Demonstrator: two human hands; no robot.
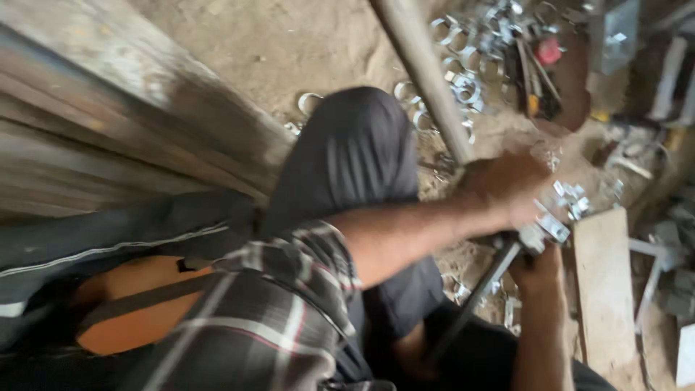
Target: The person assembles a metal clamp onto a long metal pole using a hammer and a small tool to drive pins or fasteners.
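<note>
**Hands on a metal rod over a sandy floor**

Clamps and rod sit at the centre of this. The person crouches low, one knee in dark trousers raised, a plaid sleeve in the foreground. The left hand [507, 190] reaches across the body and closes over the top of a small silvery metal clamp [544, 232], fingers curled down around it; how tightly they grip I cannot tell through the blur. The clamp sits on a thin dark metal rod [474, 300] that slants down toward the person's lap. The right hand [537, 269] comes up from below and wraps the rod just under the clamp, fingers closed round it, touching or nearly touching the left hand.

Just beside the hands, on the right, a pale wooden board [604, 289] lies on the sandy floor [289, 51]. A thicker grey pipe [427, 76] runs up and away from the left hand. Beyond it a heap of shiny ring-shaped pipe clips [470, 65] is scattered on the ground, with tools among them. On the left stands a stack of weathered wooden planks [108, 123].
</note>
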